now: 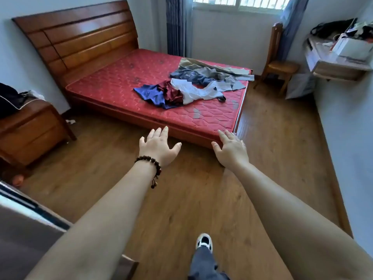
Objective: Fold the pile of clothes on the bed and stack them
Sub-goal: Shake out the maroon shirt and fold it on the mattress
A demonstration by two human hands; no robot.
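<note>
A loose pile of clothes point(193, 81) lies unfolded on the red mattress of the bed point(113, 81), toward its foot end. It holds a blue piece, a dark red piece, a white shirt and grey and beige pieces. My left hand point(158, 145) and my right hand point(231, 150) are stretched out in front of me over the wooden floor, fingers spread, holding nothing. Both hands are short of the bed's near edge and well apart from the clothes.
A wooden headboard point(80, 37) stands at the bed's far left. A wooden nightstand point(30, 130) is on the left, a wooden chair point(278, 63) by the window, a cluttered shelf point(339, 57) on the right wall. Wooden floor point(181, 199) lies between me and the bed.
</note>
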